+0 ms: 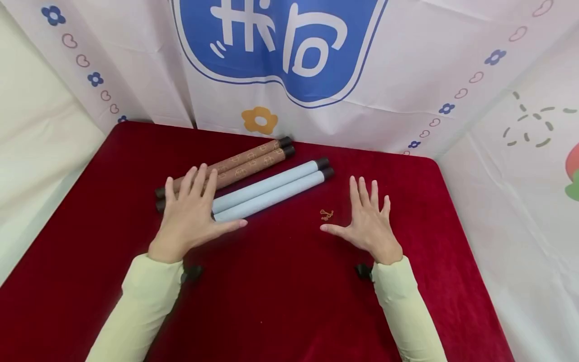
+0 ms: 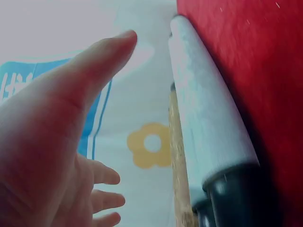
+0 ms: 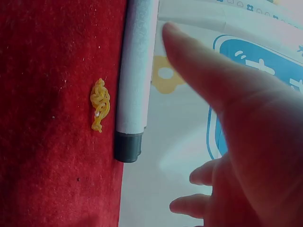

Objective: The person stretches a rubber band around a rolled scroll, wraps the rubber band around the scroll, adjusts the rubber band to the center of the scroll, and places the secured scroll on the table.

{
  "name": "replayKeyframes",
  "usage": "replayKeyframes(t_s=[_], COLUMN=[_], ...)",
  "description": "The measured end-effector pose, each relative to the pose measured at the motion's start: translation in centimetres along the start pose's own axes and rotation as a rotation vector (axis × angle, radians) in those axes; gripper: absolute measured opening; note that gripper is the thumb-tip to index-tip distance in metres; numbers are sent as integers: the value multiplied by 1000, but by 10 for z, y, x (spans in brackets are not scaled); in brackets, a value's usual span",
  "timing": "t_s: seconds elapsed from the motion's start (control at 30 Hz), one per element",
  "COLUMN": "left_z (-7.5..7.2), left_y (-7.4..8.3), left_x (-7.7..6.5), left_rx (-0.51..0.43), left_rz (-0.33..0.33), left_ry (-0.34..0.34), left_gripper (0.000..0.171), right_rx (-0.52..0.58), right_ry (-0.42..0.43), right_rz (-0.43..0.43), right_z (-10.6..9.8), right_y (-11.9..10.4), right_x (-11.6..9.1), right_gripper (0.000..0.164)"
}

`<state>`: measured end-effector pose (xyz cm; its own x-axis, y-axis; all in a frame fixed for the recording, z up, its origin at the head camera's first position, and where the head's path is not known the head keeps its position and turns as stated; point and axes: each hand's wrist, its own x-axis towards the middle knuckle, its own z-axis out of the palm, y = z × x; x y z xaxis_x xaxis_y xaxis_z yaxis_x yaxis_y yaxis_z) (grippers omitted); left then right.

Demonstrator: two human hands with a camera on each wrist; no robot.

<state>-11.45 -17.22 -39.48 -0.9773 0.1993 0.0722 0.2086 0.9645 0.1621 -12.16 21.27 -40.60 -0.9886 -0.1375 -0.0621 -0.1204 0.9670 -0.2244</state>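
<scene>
My left hand (image 1: pixel 186 218) hovers with fingers spread and holds nothing; in the head view it overlaps the left part of two brown patterned rolls (image 1: pixel 253 165). Two light blue rolls (image 1: pixel 278 193) with dark end caps lie side by side on the red cloth, slanting up to the right, their near ends beside my left thumb. To their right my right hand (image 1: pixel 370 223) is also spread, with nothing in its grasp. Just left of it lies a small tangle of yellowish rubber bands (image 1: pixel 326 215), shown closer in the right wrist view as a twisted clump (image 3: pixel 99 105).
Red velvety cloth (image 1: pixel 280 301) covers the table. A white printed curtain (image 1: pixel 398 90) with a blue emblem hangs along the back edge, and pale fabric walls (image 1: pixel 520 201) flank the sides. The brown rolls lie behind the blue ones.
</scene>
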Motion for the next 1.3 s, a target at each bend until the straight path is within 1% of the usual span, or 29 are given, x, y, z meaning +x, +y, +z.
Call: replayKeyframes(t_s=[0.07,0.13,0.23,0.3,0.4,0.53,0.63,0.77,0.9,1.03,1.13,1.3], left_z=[0,0,0,0,0,0,2,8,18,28,33,38], left_y=[7,13,23,30,41,55,67,82,93,101,105,105], left_x=[4,7,12,15,19,24,28,33,37,37,36,36], left_rx=[1,-5,-29,-46,-74,-124,-176,-252,-310,-361,-394,-413], left_rz=[32,61,108,135,171,220,262,304,335,353,352,342], left_ry=[20,56,125,161,190,199,177,103,40,6,-18,-44], left_gripper=[124,119,106,97,82,63,50,45,43,41,39,39], right_rx=[2,3,8,11,7,13,52,101,103,93,84,70], right_ry=[-13,-20,-15,2,40,97,112,83,53,36,42,62], right_rz=[-6,-18,-41,-62,-114,-199,-241,-256,-257,-260,-273,-289], right_z=[0,0,-1,-2,-2,1,3,9,15,22,27,33], right_y=[0,0,-2,-3,-4,-4,-4,-6,-7,-7,-7,-9], right_x=[1,3,5,6,7,7,8,10,13,14,15,16], right_gripper=[129,129,125,120,101,63,40,26,23,21,19,19])
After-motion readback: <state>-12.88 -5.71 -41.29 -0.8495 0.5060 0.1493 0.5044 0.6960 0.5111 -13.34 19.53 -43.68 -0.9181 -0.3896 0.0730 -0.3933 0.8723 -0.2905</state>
